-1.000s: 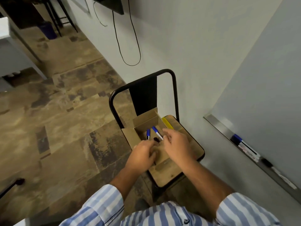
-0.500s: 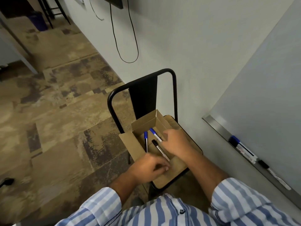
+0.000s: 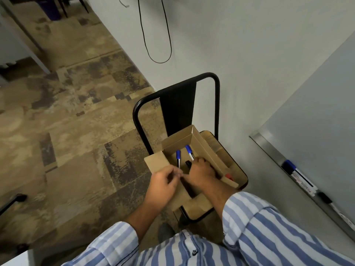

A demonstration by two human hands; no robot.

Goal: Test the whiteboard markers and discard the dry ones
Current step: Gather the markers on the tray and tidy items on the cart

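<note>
The open cardboard box (image 3: 199, 139) sits on the seat of the black metal chair (image 3: 215, 104) by the wall, holding two blue-capped markers (image 3: 189, 150) and a black marker (image 3: 188, 163) on its floor. The right hand (image 3: 201, 174) is curled down inside beside the black one, though I cannot tell whether it grips it, and the left hand (image 3: 163, 185) curls at the near-left wall, seemingly pinching something unclear. Best to lift one marker, uncap it, and try it on the whiteboard (image 3: 317, 116) at right; print on the markers in its tray (image 3: 269, 148) is too blurred to read.
</note>
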